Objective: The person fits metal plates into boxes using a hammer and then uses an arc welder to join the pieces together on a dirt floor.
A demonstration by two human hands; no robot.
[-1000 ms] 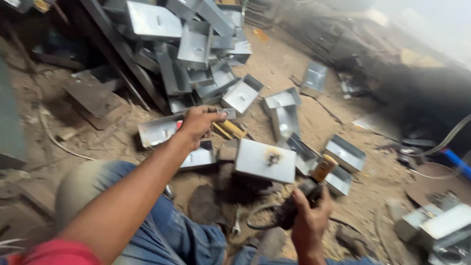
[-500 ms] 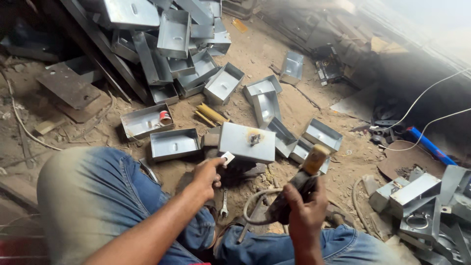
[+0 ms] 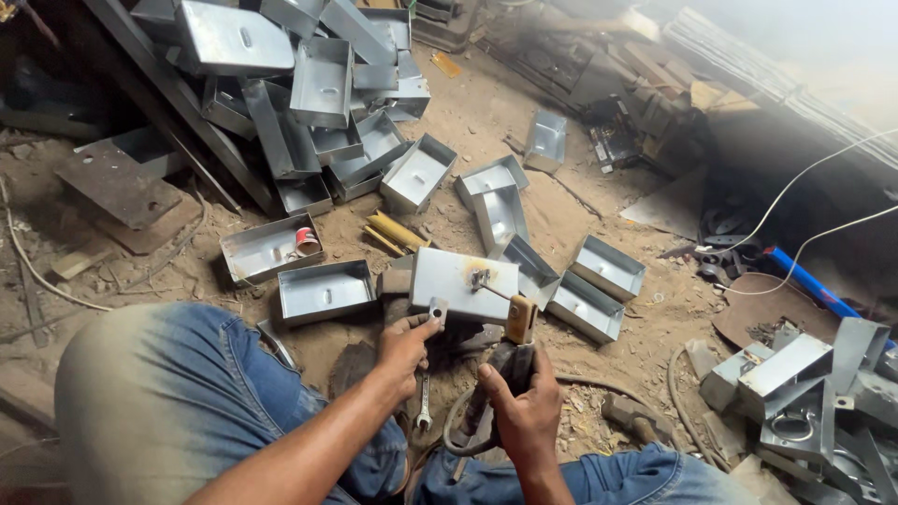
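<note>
Steel small square tab with a hole (image 3: 437, 310) being pinched in left hand (image 3: 404, 344) fingertips, against near edge of inverted grey sheet-metal box (image 3: 458, 281) | right hand (image 3: 520, 411) clenching dark welding electrode holder (image 3: 510, 360), rod reaching the box top | open trays (image 3: 323, 290) lying left and right

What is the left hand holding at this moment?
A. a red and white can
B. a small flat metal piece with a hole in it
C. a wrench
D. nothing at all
B: the left hand pinches a small flat metal piece with a hole against the edge of the upturned metal box, while the wrench lies on the ground and the can sits in a tray.
</note>
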